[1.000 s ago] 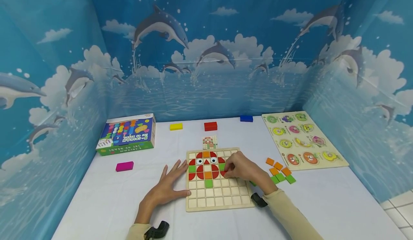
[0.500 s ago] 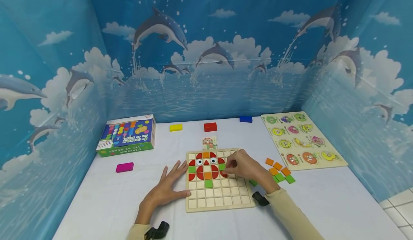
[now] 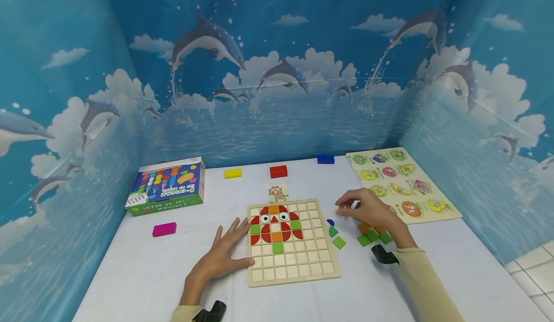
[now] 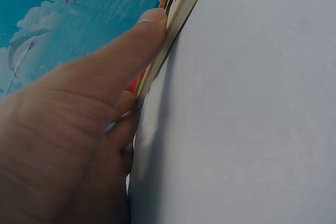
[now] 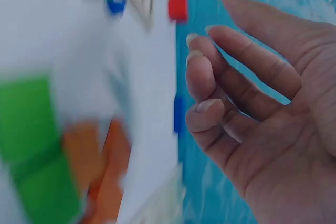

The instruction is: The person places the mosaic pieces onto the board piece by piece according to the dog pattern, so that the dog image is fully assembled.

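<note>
1. Left hand (image 3: pixel 218 257), near side, on a white cloth-covered table (image 3: pixel 121 274): fingers spread apart, thumb touching the left edge of a square, pale wooden grid board (image 3: pixel 303 258)
2. Grid board, flat in front of the person: bare cells on the near side and along the right; beyond them, a pattern of red rounded pieces (image 3: pixel 297 234), orange square tiles (image 3: pixel 276 237), green square tiles (image 3: pixel 278 248) and white-and-black round eye pieces (image 3: pixel 265 219)
3. Beside the board's right edge, near to far: a loose light-green square tile (image 3: pixel 339 242), a dark-green rounded piece (image 3: pixel 333 231) and a blue rounded piece (image 3: pixel 331 222)
4. Farther right, a cluster of loose green squares (image 3: pixel 372 236) and orange squares (image 3: pixel 364 227), the latter partly hidden by the right arm
5. Right hand (image 3: pixel 368 211), raised beyond the cluster: fingers loosely bent, thumb apart from the forefinger
6. Magenta oblong block (image 3: pixel 164 229), far left of the board
7. Cream fruit-picture board (image 3: pixel 428 217), at right, partly behind the right hand
8. Small printed pattern card (image 3: pixel 278 193), at the grid board's far edge
9. Blue-and-green printed cardboard box (image 3: pixel 166 187), at left
10. Yellow block (image 3: pixel 232 173), red block (image 3: pixel 278 171) and blue block (image 3: pixel 325 160), in front of a blue dolphin-print curtain (image 3: pixel 268 120)
</note>
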{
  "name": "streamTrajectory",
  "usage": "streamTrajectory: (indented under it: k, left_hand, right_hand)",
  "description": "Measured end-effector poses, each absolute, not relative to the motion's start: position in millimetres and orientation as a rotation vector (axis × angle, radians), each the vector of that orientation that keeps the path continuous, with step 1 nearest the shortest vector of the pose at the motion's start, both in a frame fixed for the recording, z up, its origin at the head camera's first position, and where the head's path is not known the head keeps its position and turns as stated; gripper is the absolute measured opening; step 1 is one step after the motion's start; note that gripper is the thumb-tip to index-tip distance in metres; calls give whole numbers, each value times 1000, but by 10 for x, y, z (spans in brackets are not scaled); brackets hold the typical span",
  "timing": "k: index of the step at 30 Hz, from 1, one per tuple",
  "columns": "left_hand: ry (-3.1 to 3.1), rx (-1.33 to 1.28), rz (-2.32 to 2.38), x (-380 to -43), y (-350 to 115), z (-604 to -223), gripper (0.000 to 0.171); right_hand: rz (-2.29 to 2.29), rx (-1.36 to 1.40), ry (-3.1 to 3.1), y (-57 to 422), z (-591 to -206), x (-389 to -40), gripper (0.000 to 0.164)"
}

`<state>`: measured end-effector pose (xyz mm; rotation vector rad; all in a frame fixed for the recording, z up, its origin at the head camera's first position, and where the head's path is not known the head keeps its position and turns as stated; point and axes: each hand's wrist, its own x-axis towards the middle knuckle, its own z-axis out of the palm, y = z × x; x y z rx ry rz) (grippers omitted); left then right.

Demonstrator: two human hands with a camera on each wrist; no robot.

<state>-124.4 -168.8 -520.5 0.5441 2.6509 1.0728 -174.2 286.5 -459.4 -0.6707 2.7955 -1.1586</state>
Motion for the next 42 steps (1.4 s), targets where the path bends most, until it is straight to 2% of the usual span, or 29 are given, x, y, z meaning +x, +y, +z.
streamTrajectory:
  k: [7,13,23,35,39,42]
  left_hand:
    - [2649,529,1088,-1223,-1700,-5190,104]
    - [2657,536,1070,-1225,-1698,-5209,105]
    - [2668,572,1055,-1240,-1719,-5218,104]
    - [2655,568,1044,-1247,-1730,-5193,100]
    - [2655,570,1052,-1248,-1737,-5196,100]
    - [2657,572,1042,-1258,-1739,-5197,101]
  right_hand:
    - [-1097,-517,2858,3219,-4777,-1730,24]
    - [-1035,-334,2868,3239,-4901,-1775,28]
    - [-988,-177,2877,3199,-4904,-1798,20]
    - [-995,-243,2875,3151,-4892,-1816,14]
    - [-1047,-370,2881,3082,-4830,-1815,7]
    - [-1140,-481,2850,2984,-4765,-1818,8]
